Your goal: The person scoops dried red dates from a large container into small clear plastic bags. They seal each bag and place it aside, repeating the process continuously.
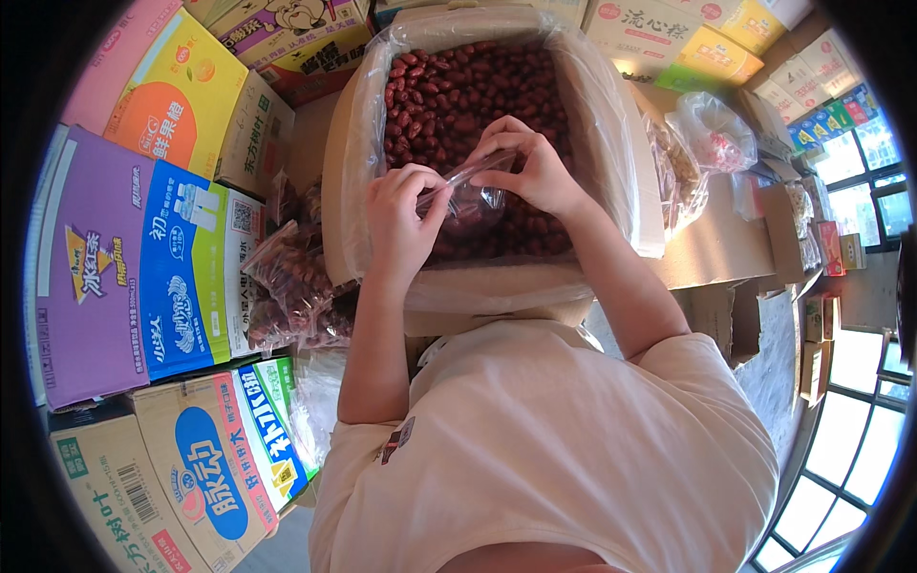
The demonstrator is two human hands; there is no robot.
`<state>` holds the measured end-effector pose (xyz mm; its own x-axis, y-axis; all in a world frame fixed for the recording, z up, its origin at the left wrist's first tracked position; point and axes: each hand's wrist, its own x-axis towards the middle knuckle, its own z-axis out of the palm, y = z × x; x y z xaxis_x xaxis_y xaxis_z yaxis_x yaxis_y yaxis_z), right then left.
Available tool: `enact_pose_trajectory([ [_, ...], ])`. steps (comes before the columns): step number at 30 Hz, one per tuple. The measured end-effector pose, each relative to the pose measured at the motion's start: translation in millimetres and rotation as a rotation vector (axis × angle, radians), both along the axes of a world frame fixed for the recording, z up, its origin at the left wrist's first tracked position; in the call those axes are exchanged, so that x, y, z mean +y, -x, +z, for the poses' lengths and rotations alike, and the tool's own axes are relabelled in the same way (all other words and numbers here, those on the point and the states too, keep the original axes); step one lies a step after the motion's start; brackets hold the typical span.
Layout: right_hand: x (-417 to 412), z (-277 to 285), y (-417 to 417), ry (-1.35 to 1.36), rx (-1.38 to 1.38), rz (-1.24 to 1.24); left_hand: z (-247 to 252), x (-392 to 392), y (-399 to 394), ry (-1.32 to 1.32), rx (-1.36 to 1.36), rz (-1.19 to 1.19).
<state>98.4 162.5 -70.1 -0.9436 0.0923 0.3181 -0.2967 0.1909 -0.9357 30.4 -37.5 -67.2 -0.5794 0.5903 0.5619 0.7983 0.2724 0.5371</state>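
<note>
A large cardboard box (340,161) with a clear plastic liner (609,122) stands before me, full of dried red jujubes (458,79). Over the fruit, my left hand (408,204) pinches the left end of a clear plastic bag's mouth. My right hand (526,165) grips the same bag near its other end, fingers bent and thumb against the film. The small bag (473,208) hangs between both hands, with dark red fruit showing in or behind it; which of the two I cannot tell.
Filled clear bags of jujubes (294,286) lie left of the box. Stacked drink cartons (100,265) rise along the left. On the right are a knotted plastic bag (713,132), a bag of light brown goods (677,172) and an opened carton (781,229).
</note>
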Motion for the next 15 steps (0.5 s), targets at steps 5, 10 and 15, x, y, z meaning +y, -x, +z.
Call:
enact_pose_trajectory([
  [5, 6.0, -10.9, 4.9, 0.015, 0.044, 0.025, 6.7, 1.4, -2.6, -0.010, -0.014, 0.005],
  [10, 4.7, -9.0, 4.2, -0.145, 0.127, 0.016, 8.5, 4.5, -3.1, 0.026, 0.008, -0.002],
  [15, 8.9, -6.8, 0.5, -0.062, -0.023, -0.051, 3.8, 3.6, -1.6, -0.002, 0.060, 0.028],
])
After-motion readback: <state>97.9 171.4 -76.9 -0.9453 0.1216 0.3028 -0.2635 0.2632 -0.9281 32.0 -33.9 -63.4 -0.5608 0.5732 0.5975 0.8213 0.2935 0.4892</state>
